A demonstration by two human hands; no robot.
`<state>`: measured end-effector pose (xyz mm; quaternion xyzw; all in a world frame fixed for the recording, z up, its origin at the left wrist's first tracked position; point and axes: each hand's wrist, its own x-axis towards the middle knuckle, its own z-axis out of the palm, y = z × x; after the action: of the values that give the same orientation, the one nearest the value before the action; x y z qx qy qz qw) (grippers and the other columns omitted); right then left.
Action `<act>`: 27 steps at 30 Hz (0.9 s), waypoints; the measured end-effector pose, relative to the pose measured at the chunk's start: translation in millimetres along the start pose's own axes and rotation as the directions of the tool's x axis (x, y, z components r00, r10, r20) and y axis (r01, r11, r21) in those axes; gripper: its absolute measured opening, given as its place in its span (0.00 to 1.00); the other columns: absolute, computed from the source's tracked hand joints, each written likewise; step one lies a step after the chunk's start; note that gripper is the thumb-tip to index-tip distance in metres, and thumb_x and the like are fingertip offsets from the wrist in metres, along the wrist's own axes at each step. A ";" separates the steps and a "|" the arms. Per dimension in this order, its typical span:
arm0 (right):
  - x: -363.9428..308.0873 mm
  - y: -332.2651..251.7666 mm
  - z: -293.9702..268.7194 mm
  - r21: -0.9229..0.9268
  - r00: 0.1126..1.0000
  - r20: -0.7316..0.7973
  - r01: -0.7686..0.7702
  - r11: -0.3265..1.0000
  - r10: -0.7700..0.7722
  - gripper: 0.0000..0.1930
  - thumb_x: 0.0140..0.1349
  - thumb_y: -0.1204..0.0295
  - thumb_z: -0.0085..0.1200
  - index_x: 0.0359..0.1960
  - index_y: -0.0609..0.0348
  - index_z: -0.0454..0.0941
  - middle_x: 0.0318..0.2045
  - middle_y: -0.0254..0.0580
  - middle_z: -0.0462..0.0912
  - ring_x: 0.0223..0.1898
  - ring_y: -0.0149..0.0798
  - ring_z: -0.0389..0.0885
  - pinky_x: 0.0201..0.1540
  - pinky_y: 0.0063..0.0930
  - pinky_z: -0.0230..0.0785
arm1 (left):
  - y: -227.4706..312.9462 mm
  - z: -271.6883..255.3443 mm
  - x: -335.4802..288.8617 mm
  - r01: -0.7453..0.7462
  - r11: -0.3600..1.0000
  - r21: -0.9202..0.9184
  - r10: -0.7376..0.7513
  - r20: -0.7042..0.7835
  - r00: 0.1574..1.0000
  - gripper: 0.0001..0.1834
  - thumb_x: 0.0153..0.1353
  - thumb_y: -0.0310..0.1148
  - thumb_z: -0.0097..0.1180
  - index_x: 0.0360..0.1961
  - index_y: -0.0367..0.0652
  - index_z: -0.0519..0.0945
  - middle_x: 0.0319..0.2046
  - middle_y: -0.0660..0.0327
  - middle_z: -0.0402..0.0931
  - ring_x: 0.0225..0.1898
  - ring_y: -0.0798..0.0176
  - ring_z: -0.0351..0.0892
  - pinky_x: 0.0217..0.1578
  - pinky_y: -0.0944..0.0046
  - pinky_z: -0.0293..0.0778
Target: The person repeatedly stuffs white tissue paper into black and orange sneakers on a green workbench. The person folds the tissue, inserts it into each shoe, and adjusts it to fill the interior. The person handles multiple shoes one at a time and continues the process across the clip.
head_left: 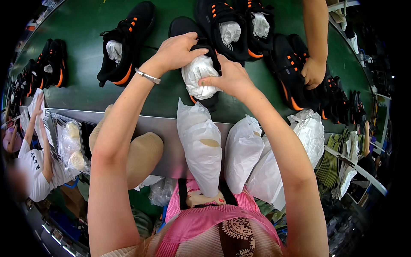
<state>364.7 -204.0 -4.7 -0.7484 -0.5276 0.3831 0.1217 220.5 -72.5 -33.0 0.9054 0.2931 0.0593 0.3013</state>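
Note:
In front of me a black shoe lies on the green work surface, its toe pointing away. A wad of crumpled white paper bulges from its opening. My left hand, with a silver bangle at the wrist, is closed on the shoe's upper by the tongue. The thumb of my right hand presses on the paper wad, and its fingers curl along the shoe's right side, partly hidden. Close by stand another paper-stuffed black shoe with orange lace loops and, to the left, a similar shoe.
Several white paper-wrapped bundles lean along the metal table edge before me. From the right another person's hand reaches onto a black shoe. More shoes line the left side. A person in white works at far left.

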 end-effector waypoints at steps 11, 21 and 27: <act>25.3 -1.8 46.3 -0.163 0.937 -0.341 0.022 0.986 -0.078 0.41 0.41 0.58 0.71 0.55 0.66 0.66 0.44 0.54 0.76 0.42 0.55 0.79 0.43 0.42 0.74 | 8.0 -4.0 -42.1 -0.103 0.977 0.185 0.171 -0.408 0.897 0.18 0.55 0.40 0.60 0.47 0.48 0.81 0.36 0.60 0.71 0.34 0.56 0.75 0.34 0.59 0.71; 47.0 -10.2 32.9 -0.186 0.962 -0.110 0.227 0.956 -0.250 0.50 0.42 0.69 0.69 0.67 0.53 0.50 0.49 0.60 0.73 0.49 0.59 0.75 0.51 0.43 0.69 | -3.9 72.4 -68.7 0.591 0.637 -0.495 -0.663 0.039 0.748 0.36 0.36 0.42 0.74 0.47 0.35 0.74 0.43 0.48 0.79 0.46 0.50 0.79 0.47 0.59 0.75; 49.8 5.7 61.2 -0.206 0.904 -0.304 0.246 0.947 -0.301 0.36 0.45 0.66 0.67 0.54 0.59 0.60 0.31 0.57 0.80 0.33 0.61 0.80 0.36 0.47 0.73 | 16.2 61.8 -54.0 0.798 0.553 -0.239 -0.823 -0.008 0.568 0.30 0.41 0.42 0.70 0.45 0.39 0.76 0.40 0.50 0.80 0.45 0.49 0.80 0.46 0.57 0.75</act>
<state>333.2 -176.0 -71.6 -0.7277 -0.6291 0.1865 0.1998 201.7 -145.2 -70.0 0.6259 0.6867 -0.0024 0.3696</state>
